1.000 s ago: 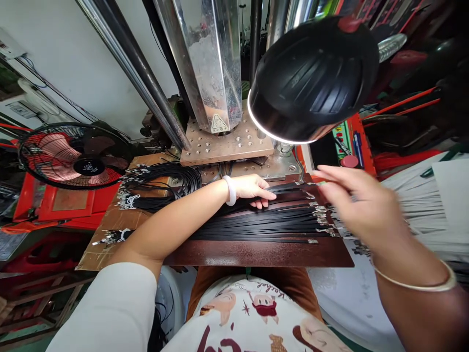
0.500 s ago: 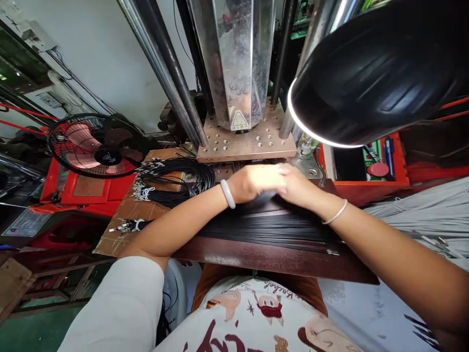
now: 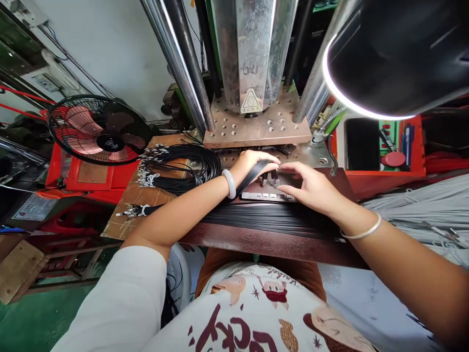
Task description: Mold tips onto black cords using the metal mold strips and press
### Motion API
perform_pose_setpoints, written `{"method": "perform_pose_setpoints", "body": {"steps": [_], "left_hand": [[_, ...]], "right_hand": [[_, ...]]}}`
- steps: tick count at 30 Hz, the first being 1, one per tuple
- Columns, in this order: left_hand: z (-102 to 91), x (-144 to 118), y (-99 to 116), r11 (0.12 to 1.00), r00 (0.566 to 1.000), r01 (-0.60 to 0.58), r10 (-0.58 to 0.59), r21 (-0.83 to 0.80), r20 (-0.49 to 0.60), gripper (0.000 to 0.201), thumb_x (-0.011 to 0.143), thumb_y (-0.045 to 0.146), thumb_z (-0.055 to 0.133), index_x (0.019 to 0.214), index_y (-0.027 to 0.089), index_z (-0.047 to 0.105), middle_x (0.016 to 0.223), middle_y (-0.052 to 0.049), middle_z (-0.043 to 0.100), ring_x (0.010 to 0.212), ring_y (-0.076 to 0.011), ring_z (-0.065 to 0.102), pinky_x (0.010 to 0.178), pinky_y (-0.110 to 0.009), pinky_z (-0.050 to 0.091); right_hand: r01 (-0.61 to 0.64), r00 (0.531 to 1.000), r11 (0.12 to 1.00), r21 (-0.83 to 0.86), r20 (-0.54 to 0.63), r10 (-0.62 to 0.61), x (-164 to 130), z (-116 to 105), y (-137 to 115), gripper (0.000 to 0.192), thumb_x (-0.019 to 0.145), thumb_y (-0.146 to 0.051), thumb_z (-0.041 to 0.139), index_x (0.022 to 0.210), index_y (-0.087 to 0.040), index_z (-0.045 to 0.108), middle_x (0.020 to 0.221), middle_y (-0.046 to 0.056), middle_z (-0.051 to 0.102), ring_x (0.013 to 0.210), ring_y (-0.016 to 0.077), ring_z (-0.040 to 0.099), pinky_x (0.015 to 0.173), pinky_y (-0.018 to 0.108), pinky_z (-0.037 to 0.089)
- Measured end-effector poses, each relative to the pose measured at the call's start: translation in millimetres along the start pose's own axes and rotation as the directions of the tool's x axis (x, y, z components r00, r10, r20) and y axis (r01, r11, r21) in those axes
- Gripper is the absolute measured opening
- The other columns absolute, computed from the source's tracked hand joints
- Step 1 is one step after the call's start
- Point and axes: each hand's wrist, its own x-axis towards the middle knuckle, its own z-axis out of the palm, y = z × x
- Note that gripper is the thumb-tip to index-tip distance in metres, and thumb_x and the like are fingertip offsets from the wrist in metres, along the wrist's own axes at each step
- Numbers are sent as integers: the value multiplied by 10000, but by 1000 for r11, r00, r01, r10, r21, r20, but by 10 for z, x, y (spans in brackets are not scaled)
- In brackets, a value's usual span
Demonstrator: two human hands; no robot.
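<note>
My left hand (image 3: 248,165) is closed around a bundle of black cables (image 3: 252,177), which trails down past the wrist bangle. Small metallic ends (image 3: 271,181) hang below its fingers. To the right, my right hand (image 3: 315,189) has thumb and fingers apart, its fingertips close to the bundle's end; no item shows in its grasp. A slotted metal strip (image 3: 264,197) lies under both hands. In front of it, long black cables (image 3: 260,218) are spread side by side across the dark red-brown table (image 3: 271,247).
Behind the hands stands a press with a drilled metal plate (image 3: 256,132) and a hand-warning label. Tied black cable coils (image 3: 190,166) lie left on cardboard. A fan (image 3: 106,134) stands far left. A black lamp (image 3: 395,58) overhangs the right, above a red tray (image 3: 388,172) and grey cables (image 3: 428,205).
My hands were together over the cables; now my right hand has drawn away to the right with fingers apart. The cable bundle in my left hand and the metal strip have become visible.
</note>
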Motion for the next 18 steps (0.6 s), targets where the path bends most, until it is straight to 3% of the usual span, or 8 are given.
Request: {"method": "perform_pose_setpoints", "body": {"steps": [3, 5, 8, 10, 12, 15, 18], "left_hand": [[-13, 4, 17, 999, 1000, -11, 10, -53, -5, 178, 828, 235, 677, 930, 119, 765, 930, -69, 762, 855, -169, 711, 849, -275, 537], [6, -24, -3, 999, 999, -26, 25, -28, -26, 194, 839, 224, 661, 972, 120, 758, 974, -73, 759, 884, -174, 713, 848, -284, 545], [72, -129, -29, 988, 999, -33, 29, 151, 25, 213, 867, 126, 579, 989, 136, 753, 977, -63, 760, 904, -163, 710, 866, -279, 545], [111, -226, -1, 931, 987, -74, 17, 358, 160, 230, 867, 91, 550, 954, 146, 756, 957, -63, 756, 874, -166, 709, 830, -272, 549], [127, -320, 60, 831, 971, -161, 36, 533, 237, 228, 882, 116, 543, 978, 155, 746, 1008, -79, 740, 896, -191, 703, 784, -279, 551], [125, -418, 146, 770, 974, -225, 174, 597, 143, 306, 933, 123, 457, 1121, 171, 693, 1104, -83, 713, 996, -191, 680, 821, -280, 541], [146, -455, 201, 778, 980, -201, 158, 595, 125, 329, 949, 93, 406, 1152, 160, 656, 1053, -78, 717, 959, -156, 683, 825, -254, 534]], "right_hand": [[-177, 975, 965, 193, 168, 145, 124, 36, -32, 289, 781, -458, 618, 850, -189, 696, 798, 45, 710, 698, 219, 632, 650, 338, 498], [-207, 967, 972, 111, 172, 186, 134, 42, -18, 308, 831, -453, 567, 732, -189, 692, 630, 18, 656, 577, 188, 577, 563, 308, 444], [12, 996, 966, -257, 87, 10, 42, 16, 35, 235, 848, -284, 526, 742, -174, 705, 678, 51, 671, 653, 212, 584, 636, 333, 450], [172, 985, 866, -469, 102, -141, -60, -13, 62, 239, 838, -178, 483, 799, -142, 717, 760, 103, 688, 746, 248, 601, 718, 373, 468], [225, 971, 805, -549, 54, -234, -159, -43, 60, 257, 848, -145, 461, 840, -119, 717, 782, 124, 687, 757, 258, 611, 732, 389, 479], [229, 952, 884, -407, -94, -290, -256, -79, 8, 190, 871, -164, 513, 851, -155, 702, 795, 80, 698, 731, 213, 633, 711, 342, 505], [283, 951, 940, -193, -70, -301, -287, -87, -54, 118, 889, -192, 571, 874, -198, 688, 810, 36, 694, 727, 175, 637, 689, 303, 513]]}}
